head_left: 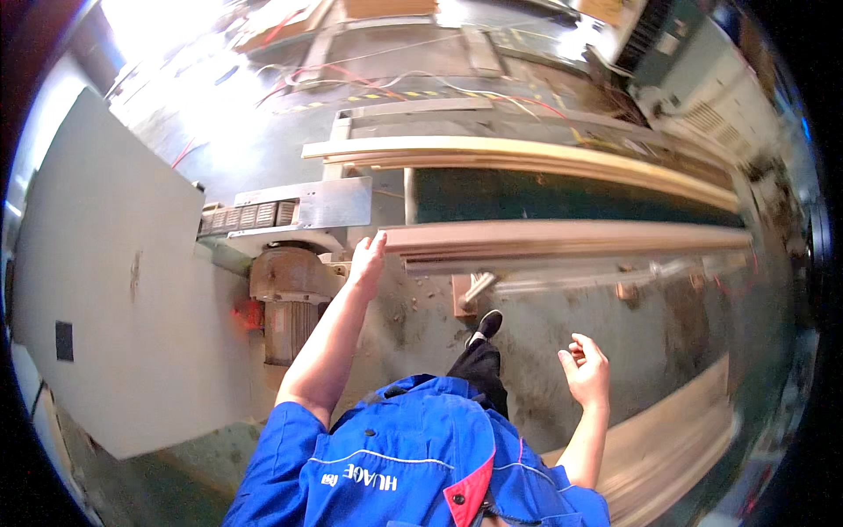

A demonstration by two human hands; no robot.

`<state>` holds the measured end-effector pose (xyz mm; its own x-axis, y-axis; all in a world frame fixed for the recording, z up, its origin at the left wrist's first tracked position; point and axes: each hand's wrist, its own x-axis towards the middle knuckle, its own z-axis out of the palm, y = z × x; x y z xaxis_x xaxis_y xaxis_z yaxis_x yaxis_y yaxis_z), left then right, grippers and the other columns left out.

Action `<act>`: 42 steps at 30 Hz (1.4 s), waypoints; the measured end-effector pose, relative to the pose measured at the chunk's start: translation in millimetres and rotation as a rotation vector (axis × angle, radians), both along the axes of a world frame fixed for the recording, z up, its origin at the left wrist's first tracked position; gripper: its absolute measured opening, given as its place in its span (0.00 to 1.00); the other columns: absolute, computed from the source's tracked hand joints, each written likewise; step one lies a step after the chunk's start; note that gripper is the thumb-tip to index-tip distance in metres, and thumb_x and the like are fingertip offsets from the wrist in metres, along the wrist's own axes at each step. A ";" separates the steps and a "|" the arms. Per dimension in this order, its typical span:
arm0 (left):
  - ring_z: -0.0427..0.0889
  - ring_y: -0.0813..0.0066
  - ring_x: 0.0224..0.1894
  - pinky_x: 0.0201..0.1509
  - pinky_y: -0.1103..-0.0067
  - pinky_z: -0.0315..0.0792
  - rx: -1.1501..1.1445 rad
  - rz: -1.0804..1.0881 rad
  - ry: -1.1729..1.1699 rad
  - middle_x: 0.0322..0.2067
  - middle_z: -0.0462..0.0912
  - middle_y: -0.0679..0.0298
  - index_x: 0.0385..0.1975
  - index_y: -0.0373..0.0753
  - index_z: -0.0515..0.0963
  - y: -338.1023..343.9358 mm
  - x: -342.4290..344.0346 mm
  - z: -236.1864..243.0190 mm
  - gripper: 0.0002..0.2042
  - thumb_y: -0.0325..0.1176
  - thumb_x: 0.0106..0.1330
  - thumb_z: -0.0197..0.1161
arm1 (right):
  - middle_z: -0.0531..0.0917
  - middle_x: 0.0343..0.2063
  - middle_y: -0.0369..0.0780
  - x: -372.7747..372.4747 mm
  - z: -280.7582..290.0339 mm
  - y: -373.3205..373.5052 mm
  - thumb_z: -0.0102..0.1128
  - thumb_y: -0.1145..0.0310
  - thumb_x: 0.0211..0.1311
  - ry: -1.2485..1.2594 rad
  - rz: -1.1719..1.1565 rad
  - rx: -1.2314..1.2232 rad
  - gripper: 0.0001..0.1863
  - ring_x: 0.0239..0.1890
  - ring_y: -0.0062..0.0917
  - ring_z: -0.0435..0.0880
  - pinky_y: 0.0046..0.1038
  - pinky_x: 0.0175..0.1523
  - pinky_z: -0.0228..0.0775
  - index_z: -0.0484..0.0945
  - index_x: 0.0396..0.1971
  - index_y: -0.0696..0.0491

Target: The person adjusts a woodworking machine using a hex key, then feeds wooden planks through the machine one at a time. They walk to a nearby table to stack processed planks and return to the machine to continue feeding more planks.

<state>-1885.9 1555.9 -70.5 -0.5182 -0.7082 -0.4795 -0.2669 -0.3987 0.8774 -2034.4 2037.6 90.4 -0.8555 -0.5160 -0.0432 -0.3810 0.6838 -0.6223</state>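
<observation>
My left hand (368, 263) reaches forward with its fingers stretched out, right at the left end of a stack of long pinkish-brown boards (562, 235). It looks to be touching that end, but I cannot tell for certain. My right hand (586, 371) hangs free over the floor at my right side, its fingers loosely bent and apart, holding nothing. Beyond the stack runs a dark green belt or bed (562, 198). Along its far side lie long pale wooden strips (527, 156).
To the left stands a big grey cabinet (114, 290), with a dusty motor (290, 299) and a metal plate (338, 204) beside it. More long boards (676, 448) lie low at my right. Cables (351, 79) cross the floor beyond. A grey machine (702, 97) stands far right.
</observation>
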 end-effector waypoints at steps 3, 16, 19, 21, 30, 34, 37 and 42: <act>0.76 0.70 0.38 0.46 0.70 0.73 0.024 0.205 0.070 0.36 0.82 0.62 0.41 0.36 0.82 14.6 -33.9 18.3 0.22 0.52 0.74 0.59 | 0.87 0.41 0.44 -96.1 -19.2 -46.5 0.73 0.65 0.60 -0.098 0.129 -0.033 0.22 0.41 0.32 0.86 0.33 0.48 0.79 0.81 0.52 0.56; 0.83 0.65 0.52 0.56 0.70 0.76 -0.295 0.305 -0.349 0.50 0.86 0.55 0.58 0.36 0.79 84.6 -59.5 -4.5 0.26 0.49 0.68 0.66 | 0.79 0.59 0.49 -257.7 -68.2 -208.6 0.79 0.40 0.43 0.196 1.168 0.272 0.52 0.62 0.45 0.75 0.42 0.66 0.68 0.71 0.64 0.58; 0.82 0.59 0.57 0.60 0.70 0.75 -0.265 0.369 -0.254 0.53 0.84 0.51 0.59 0.34 0.77 75.6 -52.6 -15.5 0.29 0.50 0.67 0.66 | 0.79 0.56 0.49 -247.0 -83.6 -208.2 0.82 0.50 0.40 0.160 1.165 0.322 0.51 0.59 0.43 0.77 0.41 0.64 0.70 0.69 0.64 0.57; 0.85 0.69 0.48 0.46 0.73 0.81 -0.274 0.506 -0.213 0.45 0.88 0.61 0.56 0.36 0.79 64.2 -36.8 -3.0 0.20 0.44 0.72 0.65 | 0.79 0.55 0.48 -244.6 -80.4 -204.4 0.81 0.52 0.42 0.187 1.136 0.275 0.48 0.57 0.43 0.78 0.42 0.63 0.71 0.70 0.64 0.56; 0.84 0.73 0.29 0.32 0.75 0.80 0.225 1.206 0.360 0.28 0.85 0.67 0.32 0.42 0.80 -83.8 87.6 -16.1 0.13 0.44 0.73 0.64 | 0.81 0.55 0.49 -232.8 -56.0 -233.4 0.78 0.52 0.51 -0.058 0.995 0.313 0.40 0.59 0.44 0.79 0.40 0.65 0.71 0.75 0.60 0.58; 0.81 0.74 0.27 0.31 0.74 0.79 0.279 1.327 0.265 0.27 0.82 0.67 0.35 0.40 0.79 -135.9 102.6 -24.4 0.14 0.46 0.74 0.64 | 0.81 0.55 0.48 -224.6 -53.9 -237.9 0.78 0.55 0.52 -0.129 0.870 0.276 0.37 0.58 0.42 0.80 0.39 0.64 0.73 0.76 0.59 0.57; 0.80 0.73 0.29 0.30 0.74 0.79 0.312 1.414 0.223 0.31 0.81 0.66 0.39 0.39 0.79 -159.7 100.2 -18.5 0.15 0.46 0.71 0.67 | 0.82 0.54 0.47 -217.6 -48.4 -241.2 0.77 0.60 0.52 -0.123 0.799 0.247 0.34 0.57 0.40 0.81 0.37 0.62 0.74 0.77 0.58 0.58; 0.81 0.71 0.29 0.30 0.75 0.79 0.328 1.343 0.229 0.29 0.82 0.65 0.38 0.40 0.80 -177.4 96.6 -13.0 0.13 0.44 0.70 0.70 | 0.82 0.53 0.47 -212.5 -43.4 -244.9 0.76 0.62 0.53 -0.126 0.729 0.228 0.32 0.55 0.40 0.82 0.37 0.62 0.75 0.77 0.57 0.58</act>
<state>-1789.3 1378.5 -83.5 0.3689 -0.5934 -0.7154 0.6116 -0.4246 0.6675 -2246.9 1792.7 46.9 -0.2850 -0.9134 -0.2905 -0.7196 0.4041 -0.5647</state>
